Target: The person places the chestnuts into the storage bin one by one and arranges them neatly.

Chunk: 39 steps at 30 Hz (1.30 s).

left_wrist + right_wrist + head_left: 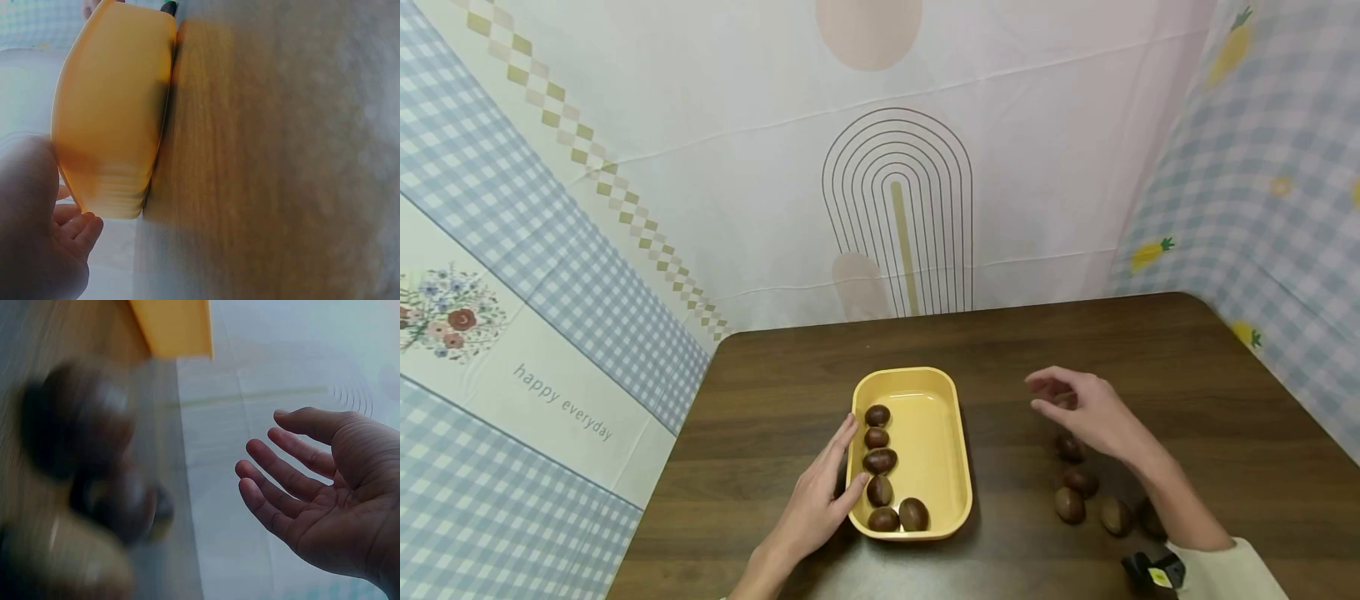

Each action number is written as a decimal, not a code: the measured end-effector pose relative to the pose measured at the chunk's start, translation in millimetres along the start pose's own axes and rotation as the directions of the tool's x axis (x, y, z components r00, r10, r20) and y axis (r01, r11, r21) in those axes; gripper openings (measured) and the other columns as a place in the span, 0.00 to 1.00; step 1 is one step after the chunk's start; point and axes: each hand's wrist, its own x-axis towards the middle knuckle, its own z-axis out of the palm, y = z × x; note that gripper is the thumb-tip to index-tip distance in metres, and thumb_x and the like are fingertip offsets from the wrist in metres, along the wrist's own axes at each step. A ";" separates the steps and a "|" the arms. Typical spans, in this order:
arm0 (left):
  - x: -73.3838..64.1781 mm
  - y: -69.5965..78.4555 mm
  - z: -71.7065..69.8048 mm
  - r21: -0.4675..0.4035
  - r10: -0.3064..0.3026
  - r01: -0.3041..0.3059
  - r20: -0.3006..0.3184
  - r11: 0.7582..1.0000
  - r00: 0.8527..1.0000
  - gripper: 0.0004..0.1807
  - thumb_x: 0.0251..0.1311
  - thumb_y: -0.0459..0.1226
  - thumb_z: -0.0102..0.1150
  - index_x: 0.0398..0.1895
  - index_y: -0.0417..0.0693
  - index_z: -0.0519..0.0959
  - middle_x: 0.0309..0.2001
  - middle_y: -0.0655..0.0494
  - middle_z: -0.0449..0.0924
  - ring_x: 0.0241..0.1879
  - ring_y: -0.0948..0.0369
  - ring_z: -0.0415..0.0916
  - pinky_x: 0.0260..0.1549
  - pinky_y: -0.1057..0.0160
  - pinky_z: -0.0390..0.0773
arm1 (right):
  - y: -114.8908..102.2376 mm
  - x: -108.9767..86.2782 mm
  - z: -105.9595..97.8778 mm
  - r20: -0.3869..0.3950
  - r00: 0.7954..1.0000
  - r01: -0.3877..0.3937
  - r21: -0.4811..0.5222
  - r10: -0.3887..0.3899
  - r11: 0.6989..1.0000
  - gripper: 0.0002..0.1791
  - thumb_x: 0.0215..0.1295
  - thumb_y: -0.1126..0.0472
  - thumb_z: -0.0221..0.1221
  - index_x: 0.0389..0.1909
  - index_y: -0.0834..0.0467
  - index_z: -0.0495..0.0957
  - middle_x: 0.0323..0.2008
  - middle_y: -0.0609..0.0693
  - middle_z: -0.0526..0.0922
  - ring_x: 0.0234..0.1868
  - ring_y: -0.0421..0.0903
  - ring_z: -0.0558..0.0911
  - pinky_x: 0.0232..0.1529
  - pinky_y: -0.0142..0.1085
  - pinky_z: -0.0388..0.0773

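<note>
A yellow rectangular tray stands on the table. Inside it, several brown chestnuts line the left wall, and another chestnut sits beside the row at the near end. My left hand rests against the tray's left rim, thumb at the edge; the left wrist view shows fingertips touching the rim near a corner. My right hand hovers over more chestnuts right of the tray. Its fingers are loosely bent and spread, and the palm holds nothing in the right wrist view. The hand and forearm partly cover these chestnuts.
The brown wooden table meets a pale printed cloth at the back. Checked cloth hangs on both sides. A black strap device sits at the right wrist, near the sleeve.
</note>
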 end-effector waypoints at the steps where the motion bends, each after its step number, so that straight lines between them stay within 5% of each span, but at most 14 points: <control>1: 0.0 -0.1 0.2 0.002 0.004 -0.004 -0.003 1.000 1.000 0.39 0.73 0.40 0.64 0.83 0.40 0.61 0.82 0.44 0.59 0.78 0.51 0.61 0.69 0.40 0.70 | 5.4 -2.8 -3.4 -0.006 1.000 -0.005 -0.005 0.005 1.000 0.15 0.74 0.62 0.67 0.58 0.58 0.83 0.47 0.50 0.88 0.46 0.46 0.86 0.44 0.34 0.84; 14: -1.0 -1.7 1.6 0.004 0.001 -0.001 -0.006 1.000 1.000 0.40 0.72 0.39 0.65 0.83 0.41 0.61 0.82 0.45 0.59 0.78 0.52 0.61 0.69 0.41 0.70 | 47.5 -31.6 -0.8 0.028 0.997 -0.066 -0.051 0.068 0.997 0.17 0.68 0.66 0.71 0.56 0.63 0.84 0.46 0.52 0.88 0.39 0.40 0.82 0.35 0.33 0.81; 24: -0.6 -2.9 2.1 0.014 0.008 -0.008 -0.008 1.000 1.000 0.40 0.73 0.40 0.65 0.83 0.41 0.61 0.82 0.45 0.59 0.79 0.52 0.61 0.70 0.41 0.69 | 53.9 -41.5 7.7 0.078 0.993 -0.085 -0.063 0.090 0.994 0.19 0.66 0.62 0.73 0.55 0.62 0.84 0.46 0.50 0.87 0.40 0.45 0.83 0.36 0.34 0.82; 39: 0.8 -1.9 1.7 0.019 0.021 -0.021 -0.013 1.000 1.000 0.40 0.73 0.40 0.64 0.83 0.40 0.61 0.82 0.44 0.59 0.78 0.52 0.62 0.69 0.41 0.70 | 51.6 -45.2 13.0 0.060 0.995 -0.078 -0.094 0.083 0.993 0.19 0.61 0.68 0.74 0.53 0.61 0.85 0.40 0.48 0.85 0.31 0.38 0.78 0.33 0.33 0.79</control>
